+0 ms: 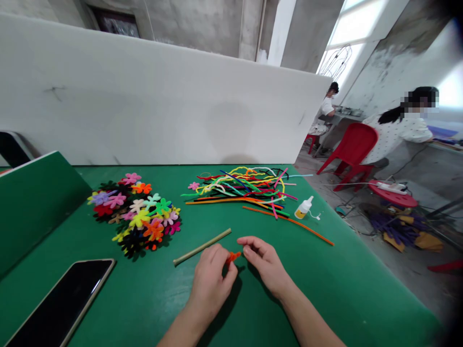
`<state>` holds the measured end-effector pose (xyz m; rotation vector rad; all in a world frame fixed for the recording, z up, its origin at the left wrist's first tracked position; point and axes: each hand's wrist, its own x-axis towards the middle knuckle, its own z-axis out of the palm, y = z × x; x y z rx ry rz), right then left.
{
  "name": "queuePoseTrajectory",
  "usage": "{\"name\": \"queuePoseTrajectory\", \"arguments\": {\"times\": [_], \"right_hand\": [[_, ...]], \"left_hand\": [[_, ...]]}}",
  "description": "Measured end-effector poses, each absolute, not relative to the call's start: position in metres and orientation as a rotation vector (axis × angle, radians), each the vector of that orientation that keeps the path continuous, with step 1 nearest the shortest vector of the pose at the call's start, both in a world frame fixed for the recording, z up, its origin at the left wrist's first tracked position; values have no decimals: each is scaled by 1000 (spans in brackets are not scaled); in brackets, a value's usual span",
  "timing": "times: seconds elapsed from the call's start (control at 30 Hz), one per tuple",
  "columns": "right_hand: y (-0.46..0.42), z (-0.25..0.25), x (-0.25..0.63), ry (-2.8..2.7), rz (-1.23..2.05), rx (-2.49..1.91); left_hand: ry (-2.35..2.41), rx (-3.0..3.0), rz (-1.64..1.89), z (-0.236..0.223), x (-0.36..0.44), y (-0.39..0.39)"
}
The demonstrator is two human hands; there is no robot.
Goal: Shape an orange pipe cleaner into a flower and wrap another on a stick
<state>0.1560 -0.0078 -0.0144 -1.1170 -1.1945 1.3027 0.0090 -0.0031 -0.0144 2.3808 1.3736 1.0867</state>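
Between the fingers of my left hand is a short, bent piece of orange pipe cleaner, its lower part covered by the fingertips. Just to its right, my right hand has thumb and fingers pinched together close to the orange piece's end. Whatever is in that pinch is too small to make out. A thin tan stick lies on the green table beyond my left hand. Behind my hands is a loose heap of colourful pipe cleaners, with one orange pipe cleaner lying apart on its right.
A pile of fuzzy flower shapes sits at left, and a phone lies nearer. One small pink flower rests by the heap. A white glue bottle stands at right. A white partition rises behind; two people sit beyond.
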Motion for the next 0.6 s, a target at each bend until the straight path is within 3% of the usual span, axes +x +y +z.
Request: {"name": "queuePoseTrajectory", "arguments": {"times": [0.23,0.6], "right_hand": [[-9,-19,153,-1336,1213,-1036],[-7,-16,156,-1281,1329,-1050]], "left_hand": [[1378,2312,1019,-19,11,-3],[1380,2186,887,-14,14,-4]]}}
